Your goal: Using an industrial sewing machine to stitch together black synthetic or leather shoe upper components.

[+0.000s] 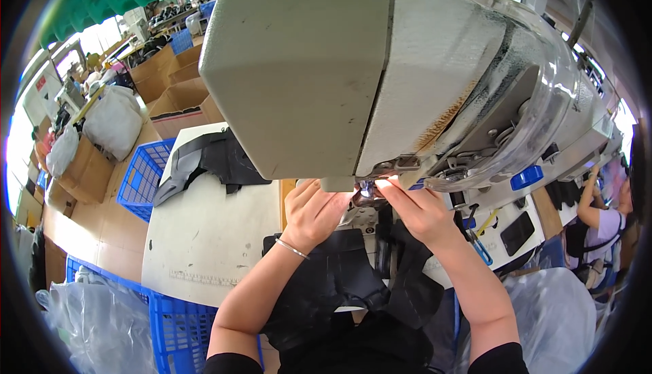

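A large off-white sewing machine [305,68] fills the upper middle, lit around its needle area. My left hand [314,212] is left of the presser foot [369,194], fingers bent together, their tips partly hidden by the machine head. On the other side, my right hand [420,212] has thumb and fingers drawn together close to the foot. What the fingertips hold is hidden. Below and between my forearms, black sheet-like pieces [333,265] lie over the table's near edge and hang toward my lap. More black cut pieces [224,160] rest on the table's left part.
The white table [204,238] has a ruler strip near its front edge. Blue crates [180,326] and clear plastic bags [102,326] stand at left. To the right lie a blue-handled tool [482,252] and a dark phone [517,233]. Another person [601,221] sits farther right.
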`<control>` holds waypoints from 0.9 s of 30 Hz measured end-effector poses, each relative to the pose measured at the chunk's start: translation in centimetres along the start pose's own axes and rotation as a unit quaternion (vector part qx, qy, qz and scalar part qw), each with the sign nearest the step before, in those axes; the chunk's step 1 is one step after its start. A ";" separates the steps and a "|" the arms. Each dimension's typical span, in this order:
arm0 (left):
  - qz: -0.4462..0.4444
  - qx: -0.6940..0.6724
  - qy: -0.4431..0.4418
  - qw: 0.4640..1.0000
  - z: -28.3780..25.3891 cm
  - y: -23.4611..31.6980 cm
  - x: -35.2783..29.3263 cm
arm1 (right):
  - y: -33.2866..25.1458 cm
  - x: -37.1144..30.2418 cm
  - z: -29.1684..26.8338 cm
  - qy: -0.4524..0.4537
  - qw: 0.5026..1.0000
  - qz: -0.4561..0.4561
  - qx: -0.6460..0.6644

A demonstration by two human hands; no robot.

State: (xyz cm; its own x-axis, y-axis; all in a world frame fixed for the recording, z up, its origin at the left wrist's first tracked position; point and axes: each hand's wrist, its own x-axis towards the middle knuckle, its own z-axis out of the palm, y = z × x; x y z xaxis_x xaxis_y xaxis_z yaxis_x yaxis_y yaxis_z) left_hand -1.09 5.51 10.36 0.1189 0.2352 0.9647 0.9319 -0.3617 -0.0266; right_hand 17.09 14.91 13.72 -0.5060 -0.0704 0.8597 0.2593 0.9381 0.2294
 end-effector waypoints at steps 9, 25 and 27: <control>-0.067 -0.066 0.025 0.995 1.1 -0.6 -2.0 | -0.2 -0.3 -0.3 -0.009 0.998 -0.020 -0.054; -0.130 0.118 -0.252 0.952 -9.4 7.2 -1.2 | -13.7 -0.5 1.8 -0.037 0.439 0.631 0.639; -0.238 -0.012 -0.219 0.946 -10.9 8.6 -1.3 | -13.3 -1.0 2.9 0.041 0.429 0.648 0.628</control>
State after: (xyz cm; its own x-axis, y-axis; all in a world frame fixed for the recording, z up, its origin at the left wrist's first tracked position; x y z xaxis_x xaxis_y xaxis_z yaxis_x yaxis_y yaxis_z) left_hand 3.05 -7.80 11.73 -0.1772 0.7260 0.6645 0.9083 -0.1393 0.3944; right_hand 11.77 3.47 8.51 -0.5631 0.8223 -0.0817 -0.3944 -0.3543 -0.8479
